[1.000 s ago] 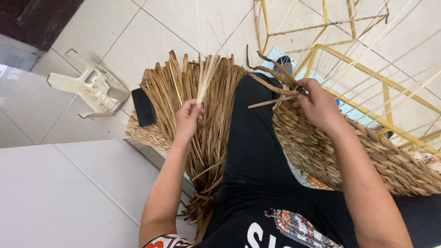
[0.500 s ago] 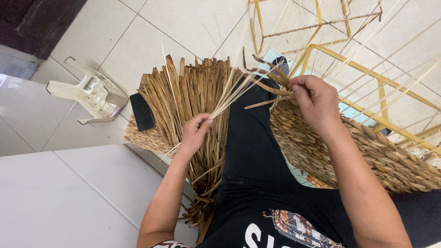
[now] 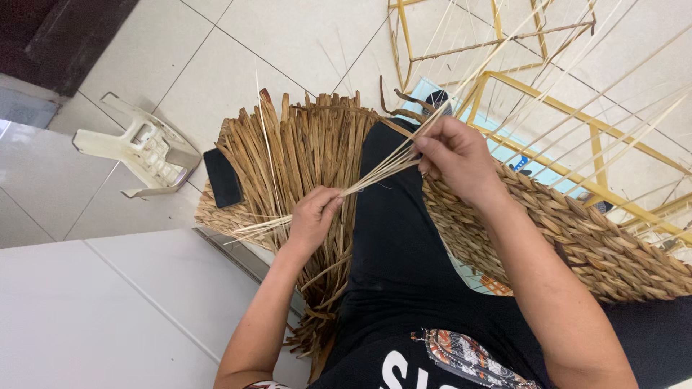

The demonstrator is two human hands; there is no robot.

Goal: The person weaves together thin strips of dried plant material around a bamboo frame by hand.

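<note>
Straw-coloured reed strands (image 3: 375, 176), thin and flat, run taut between the two hands above the person's lap. The left hand (image 3: 313, 216) has its fingers curled closed around one end of the strands, and the right hand (image 3: 458, 155) pinches them shut between thumb and fingertips higher up. Under the left hand lies a fan of dry, stiff brown leaves (image 3: 303, 144), ragged at the tips. Under the right forearm sits a coarse woven basket (image 3: 577, 230) of thick braided rope-like fibre; what it holds, if anything, cannot be made out. A yellow metal frame (image 3: 591, 137) stands on the pale tiled floor (image 3: 288, 36), and a white plastic stool (image 3: 137, 148) lies tipped beside a flat black object (image 3: 222, 178), perhaps a phone.
</note>
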